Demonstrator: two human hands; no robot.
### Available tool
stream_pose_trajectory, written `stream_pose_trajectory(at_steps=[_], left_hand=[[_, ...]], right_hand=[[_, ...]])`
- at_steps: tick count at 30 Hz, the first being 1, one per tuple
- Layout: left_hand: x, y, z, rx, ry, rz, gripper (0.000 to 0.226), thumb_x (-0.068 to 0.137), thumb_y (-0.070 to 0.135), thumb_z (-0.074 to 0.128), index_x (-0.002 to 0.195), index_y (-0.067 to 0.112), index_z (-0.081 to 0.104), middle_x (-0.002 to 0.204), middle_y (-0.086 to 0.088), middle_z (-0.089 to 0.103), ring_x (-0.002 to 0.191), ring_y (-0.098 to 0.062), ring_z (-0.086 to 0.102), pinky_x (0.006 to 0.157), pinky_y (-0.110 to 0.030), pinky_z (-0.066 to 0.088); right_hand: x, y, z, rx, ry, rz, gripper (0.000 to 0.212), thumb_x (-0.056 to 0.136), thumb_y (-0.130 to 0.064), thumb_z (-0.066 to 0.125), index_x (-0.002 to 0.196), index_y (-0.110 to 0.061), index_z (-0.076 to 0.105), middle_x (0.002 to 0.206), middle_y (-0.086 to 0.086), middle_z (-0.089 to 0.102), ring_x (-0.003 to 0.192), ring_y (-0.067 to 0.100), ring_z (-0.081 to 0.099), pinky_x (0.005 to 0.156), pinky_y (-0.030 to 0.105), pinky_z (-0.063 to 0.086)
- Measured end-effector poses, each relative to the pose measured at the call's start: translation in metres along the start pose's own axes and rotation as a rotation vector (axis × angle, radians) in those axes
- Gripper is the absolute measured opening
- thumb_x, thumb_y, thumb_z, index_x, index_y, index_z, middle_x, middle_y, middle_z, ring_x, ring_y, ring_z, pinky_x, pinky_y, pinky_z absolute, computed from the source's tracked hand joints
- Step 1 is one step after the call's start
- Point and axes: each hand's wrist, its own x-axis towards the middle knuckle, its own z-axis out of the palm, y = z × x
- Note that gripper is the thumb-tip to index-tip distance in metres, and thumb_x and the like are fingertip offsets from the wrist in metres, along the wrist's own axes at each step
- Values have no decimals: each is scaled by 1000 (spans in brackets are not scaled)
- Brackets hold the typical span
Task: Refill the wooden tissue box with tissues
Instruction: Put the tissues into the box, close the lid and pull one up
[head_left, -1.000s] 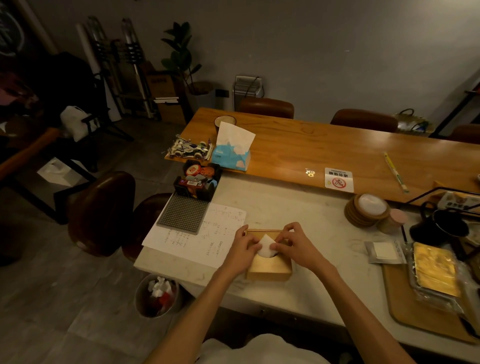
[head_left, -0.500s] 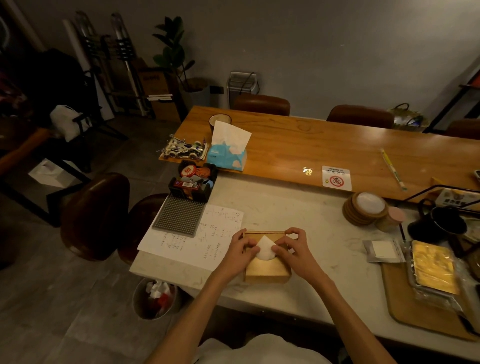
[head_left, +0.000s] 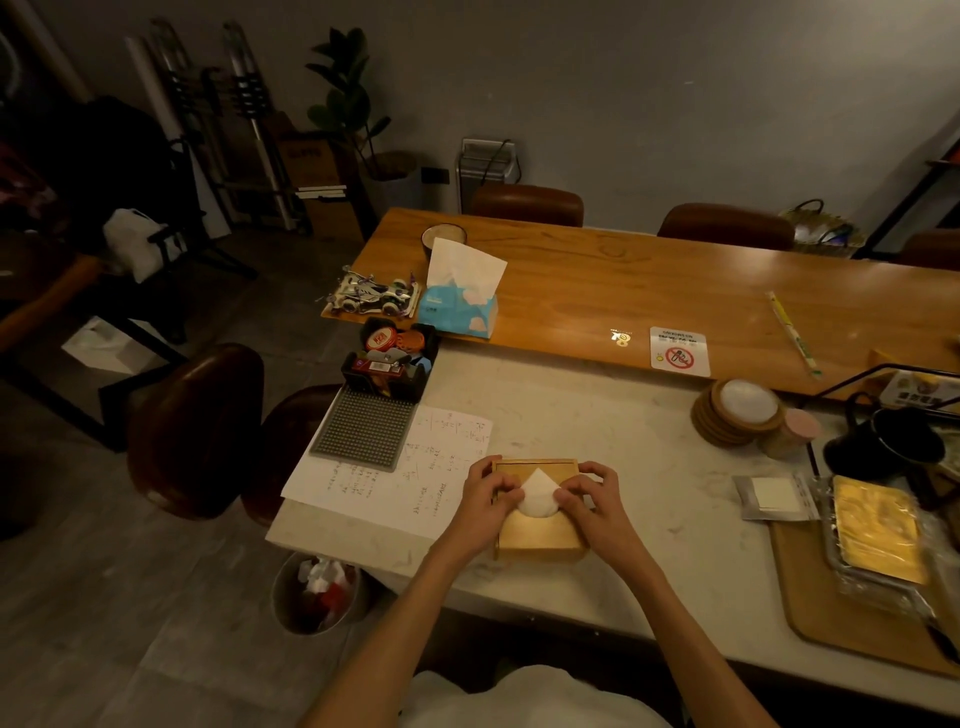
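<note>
The wooden tissue box (head_left: 540, 535) sits on the pale stone counter (head_left: 571, 415) in front of me. A white tissue (head_left: 539, 496) pokes up through the opening in its lid as a pointed fold. My left hand (head_left: 491, 493) rests on the box's left side, fingertips touching the tissue. On the right side, my right hand (head_left: 592, 499) pinches the tissue's other edge. A blue soft pack of tissues (head_left: 460, 306), one sheet standing up from it, lies on the wooden table (head_left: 649, 280) further back.
A sheet of paper (head_left: 410, 467) and a grey pegboard (head_left: 363, 428) lie left of the box. Coasters (head_left: 737, 410), a black kettle (head_left: 888, 441) and a wooden tray (head_left: 841, 597) with a packet stand right. A waste bin (head_left: 319, 592) sits below the counter's corner. Brown stools (head_left: 197, 431) stand left.
My hands have stayed on the box, fingers shifting slightly around the tissue. The tissue's point stands a little more upright. My head has moved, so the view has shifted a bit.
</note>
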Motion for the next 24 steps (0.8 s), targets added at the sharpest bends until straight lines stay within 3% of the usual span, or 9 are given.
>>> stream_pose_trajectory(at_steps=[4, 9, 17, 24], left_hand=[[3, -3, -1, 1, -6, -4, 2, 92, 18, 63, 92, 16, 63, 144, 3, 32, 134, -13, 33, 108, -27, 27], [4, -2, -5, 0, -36, 0, 5, 92, 15, 63, 88, 19, 62, 142, 1, 34, 128, -10, 36, 103, -23, 27], [6, -3, -8, 40, -43, 4, 9, 91, 15, 65, 96, 8, 65, 141, 1, 35, 121, -8, 40, 109, -30, 35], [4, -1, -9, 25, -40, 5, 4, 91, 15, 66, 93, 11, 65, 143, 0, 35, 132, -14, 37, 112, -35, 36]], right_hand=[[1, 1, 1, 14, -7, 23, 4, 91, -27, 65, 87, -27, 66, 130, -6, 33, 119, 14, 41, 96, 29, 35], [1, -2, -1, 15, -27, 20, 7, 91, -25, 64, 86, -29, 65, 130, -4, 32, 121, 15, 39, 98, 30, 35], [1, -1, -1, 22, -25, 12, 8, 90, -24, 66, 85, -30, 66, 131, -2, 32, 123, 16, 39, 103, 34, 37], [1, 1, -1, 42, -33, 13, 5, 90, -24, 66, 86, -28, 66, 129, -5, 33, 123, 15, 40, 97, 30, 36]])
